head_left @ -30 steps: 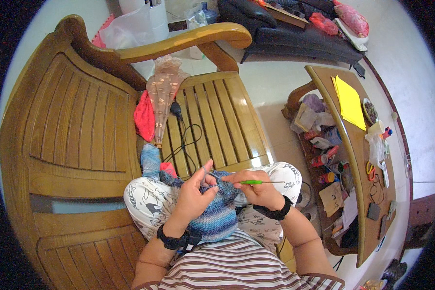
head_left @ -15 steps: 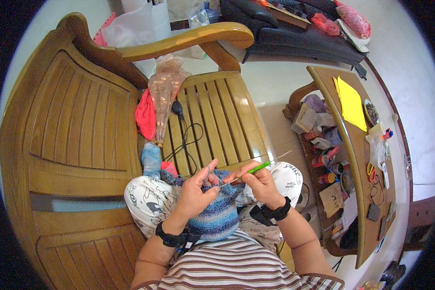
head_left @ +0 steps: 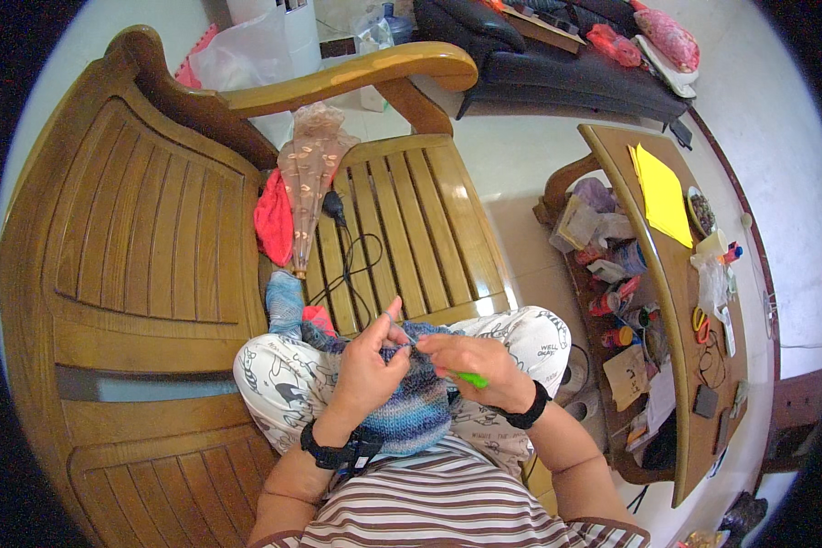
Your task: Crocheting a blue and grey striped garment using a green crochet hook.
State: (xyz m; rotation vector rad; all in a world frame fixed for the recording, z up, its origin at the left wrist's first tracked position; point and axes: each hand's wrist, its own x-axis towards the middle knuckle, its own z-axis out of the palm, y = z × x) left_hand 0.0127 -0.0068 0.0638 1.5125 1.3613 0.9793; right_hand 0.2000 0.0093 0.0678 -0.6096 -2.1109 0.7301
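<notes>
At left, the upper edge of the blue striped knitting (head_left: pixel 413 413), centred below both hands, is pinched by the left hand (head_left: pixel 372 367). Beside that edge, the green-handled tool (head_left: pixel 472 379) is gripped by the right hand (head_left: pixel 486 363), handle slanted down rightward, tip hidden.

Black cable (head_left: pixel 334 208) on wooden bench (head_left: pixel 470 239)

Dark capital letters stand in two short lines on the white printed trousers (head_left: pixel 532 336), at the right knee. Smaller lettering runs along the same cloth, nearer the lap. Dark marks on the brown paper (head_left: pixel 625 388) beneath the surface (head_left: pixel 623 169) are unreadable.
</notes>
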